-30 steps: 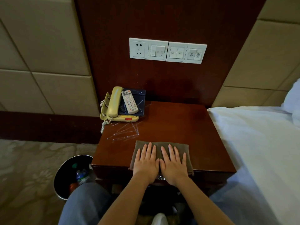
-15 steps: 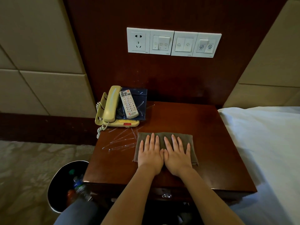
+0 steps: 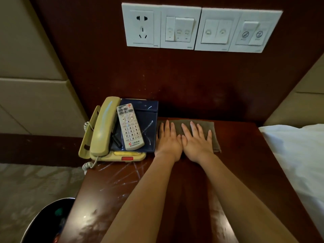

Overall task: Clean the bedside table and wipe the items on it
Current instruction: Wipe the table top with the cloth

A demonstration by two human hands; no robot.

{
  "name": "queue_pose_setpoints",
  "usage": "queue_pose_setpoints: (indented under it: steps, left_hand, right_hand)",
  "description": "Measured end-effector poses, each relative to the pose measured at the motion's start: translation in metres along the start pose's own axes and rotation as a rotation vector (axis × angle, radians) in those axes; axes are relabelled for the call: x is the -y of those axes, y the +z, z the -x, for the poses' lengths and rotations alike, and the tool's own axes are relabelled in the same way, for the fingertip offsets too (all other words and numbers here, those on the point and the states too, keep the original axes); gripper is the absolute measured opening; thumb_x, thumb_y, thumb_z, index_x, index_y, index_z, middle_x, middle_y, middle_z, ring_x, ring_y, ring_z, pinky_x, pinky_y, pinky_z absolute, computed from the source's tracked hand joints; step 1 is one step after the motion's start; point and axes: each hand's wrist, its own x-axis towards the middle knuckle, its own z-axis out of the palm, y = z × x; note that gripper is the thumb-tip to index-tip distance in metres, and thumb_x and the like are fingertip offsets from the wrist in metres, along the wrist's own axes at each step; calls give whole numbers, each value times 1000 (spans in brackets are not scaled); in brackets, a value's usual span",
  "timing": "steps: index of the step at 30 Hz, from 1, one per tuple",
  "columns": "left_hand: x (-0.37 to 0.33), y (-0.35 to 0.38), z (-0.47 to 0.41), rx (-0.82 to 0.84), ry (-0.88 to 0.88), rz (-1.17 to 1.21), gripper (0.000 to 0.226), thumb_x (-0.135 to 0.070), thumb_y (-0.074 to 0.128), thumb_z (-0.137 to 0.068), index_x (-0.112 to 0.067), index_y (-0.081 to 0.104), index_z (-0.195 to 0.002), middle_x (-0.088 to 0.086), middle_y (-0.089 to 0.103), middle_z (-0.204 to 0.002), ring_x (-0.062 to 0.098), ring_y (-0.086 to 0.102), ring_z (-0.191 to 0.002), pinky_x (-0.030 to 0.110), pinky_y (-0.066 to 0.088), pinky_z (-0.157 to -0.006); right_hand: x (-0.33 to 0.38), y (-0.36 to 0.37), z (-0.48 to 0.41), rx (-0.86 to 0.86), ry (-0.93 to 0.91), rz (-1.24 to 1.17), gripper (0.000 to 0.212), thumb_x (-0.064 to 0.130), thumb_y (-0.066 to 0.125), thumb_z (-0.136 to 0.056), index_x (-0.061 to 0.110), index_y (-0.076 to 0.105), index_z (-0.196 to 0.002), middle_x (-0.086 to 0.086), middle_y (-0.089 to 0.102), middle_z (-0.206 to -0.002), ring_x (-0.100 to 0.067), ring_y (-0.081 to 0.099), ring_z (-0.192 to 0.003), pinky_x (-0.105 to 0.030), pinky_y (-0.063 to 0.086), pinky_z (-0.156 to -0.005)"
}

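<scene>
The step in hand is judged to be wiping the table [image 3: 245, 172] top. The cloth [image 3: 213, 135] lies flat at the far edge of the table, under both palms. The left hand [image 3: 168, 139] and right hand [image 3: 196, 141] rest side by side, thumbs touching, fingers extended and spread flat, gripping nothing. Both forearms reach straight forward. Just left of the left hand stands the telephone [image 3: 103, 130] with the remote control [image 3: 130, 127] on top. White streaks [image 3: 121, 179] remain near the left forearm; the next move calls for covering that zone, then the items.
</scene>
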Motion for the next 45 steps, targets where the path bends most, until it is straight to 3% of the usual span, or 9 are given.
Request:
queue_pose_setpoints:
  steps: [8, 18, 38, 45]
  left_hand:
    - [-2, -8, -35, -28, -44, 28, 56, -33, 13, -104, -12, -6, -152, 4, -13, -160, 20, -14, -146, 40, -5, -117]
    - [-2, -6, -22, 3, -52, 19, 57, -34, 12, -103, -10, -9, -151, 8, -17, -159, 23, -17, -146, 43, -5, -119]
    - [16, 18, 178, 25, 132, -124, 59, -40, 11, -102, -15, -9, -151, 5, -15, -159, 20, -15, -146, 37, -9, -118]
    - [24, 24, 242, 57, 134, -118, 59, -41, 10, -103, -15, -10, -151, 4, -17, -159, 20, -16, -146, 36, -11, -116]
  right_hand:
    - [-1, -9, -39, -18, -16, 7, 52, 43, 7, -102, 34, -1, -152, 1, -9, -161, -18, -12, -147, -53, -10, -117]
    - [2, -7, -23, 21, -9, 3, 52, 45, 5, -101, 35, -4, -151, 1, -16, -160, -18, -15, -147, -51, -12, -116]
    - [13, 37, 189, 39, 29, -53, 53, 44, 9, -102, 33, -6, -152, 1, -15, -160, -19, -14, -147, -51, -12, -116]
    - [23, 50, 249, 72, 36, -32, 61, 54, -5, -94, 33, -7, -151, 1, -16, -160, -19, -15, -147, -51, -11, -116]
